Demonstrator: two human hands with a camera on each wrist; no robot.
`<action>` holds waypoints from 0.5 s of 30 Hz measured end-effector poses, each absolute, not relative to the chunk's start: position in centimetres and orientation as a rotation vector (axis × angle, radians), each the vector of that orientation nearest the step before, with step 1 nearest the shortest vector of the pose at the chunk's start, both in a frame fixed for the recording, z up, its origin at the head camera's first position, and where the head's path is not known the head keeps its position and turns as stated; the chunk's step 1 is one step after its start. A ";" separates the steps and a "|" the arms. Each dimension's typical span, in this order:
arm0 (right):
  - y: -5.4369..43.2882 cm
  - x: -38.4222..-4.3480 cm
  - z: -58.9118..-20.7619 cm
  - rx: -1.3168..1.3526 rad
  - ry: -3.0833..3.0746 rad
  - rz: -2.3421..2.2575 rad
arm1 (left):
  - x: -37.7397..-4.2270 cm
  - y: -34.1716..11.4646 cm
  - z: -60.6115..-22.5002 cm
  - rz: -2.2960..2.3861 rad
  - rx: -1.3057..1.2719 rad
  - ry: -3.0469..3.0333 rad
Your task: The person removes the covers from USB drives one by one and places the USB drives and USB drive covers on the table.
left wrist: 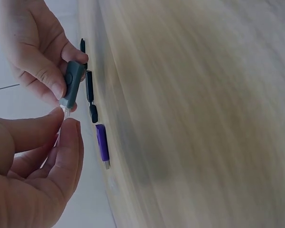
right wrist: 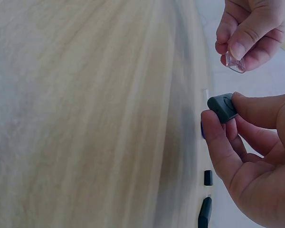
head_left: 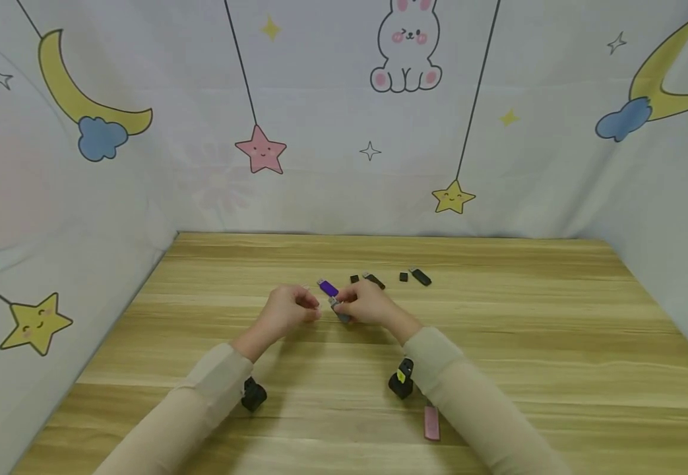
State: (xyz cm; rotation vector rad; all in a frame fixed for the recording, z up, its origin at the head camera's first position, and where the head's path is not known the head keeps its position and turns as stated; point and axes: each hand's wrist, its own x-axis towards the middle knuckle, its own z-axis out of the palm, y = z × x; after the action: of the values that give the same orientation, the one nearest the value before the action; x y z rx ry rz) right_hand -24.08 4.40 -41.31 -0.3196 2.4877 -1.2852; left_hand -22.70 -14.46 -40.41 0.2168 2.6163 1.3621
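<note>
My right hand (head_left: 370, 305) pinches a grey-green USB flash drive (left wrist: 72, 83) between thumb and fingers, its metal plug pointing toward the left hand. Between the left hand's (head_left: 287, 310) thumb and fingertips is a small clear plastic cap (right wrist: 234, 61). In the right wrist view a gap shows between cap and drive; in the left wrist view they overlap at the plug. Just beyond the hands lies a purple USB flash drive (head_left: 328, 288), uncapped. A black USB flash drive (head_left: 375, 282) and a small black cap (head_left: 354, 279) lie behind the right hand.
Farther right on the wooden table (head_left: 557, 316) lie a second black flash drive (head_left: 421, 276) and its small black cap (head_left: 404, 277). A pink flash drive (head_left: 432, 423) is beside the right sleeve. A printed cloth (head_left: 344, 198) stands along the table's back edge.
</note>
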 end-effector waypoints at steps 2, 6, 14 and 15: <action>4.3 -24.2 -41.6 -0.307 2.474 -1.290 | -22.9 -14.4 -40.6 1.332 0.208 2.627; 4.2 -24.4 -42.2 -0.278 2.460 -1.291 | -23.1 -14.3 -40.9 1.276 0.212 2.646; 4.2 -24.8 -42.7 -0.319 2.515 -1.227 | -23.6 -14.4 -41.5 1.178 0.312 2.641; 4.1 -24.8 -42.8 -0.332 2.527 -1.216 | -23.6 -14.5 -41.6 1.169 0.324 2.635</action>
State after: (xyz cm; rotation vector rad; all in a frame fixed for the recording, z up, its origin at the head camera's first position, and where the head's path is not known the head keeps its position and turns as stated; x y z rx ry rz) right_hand -24.82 4.13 -42.75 -0.3320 2.5273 -1.2158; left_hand -23.64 -14.45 -41.64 0.3238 2.6352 1.1688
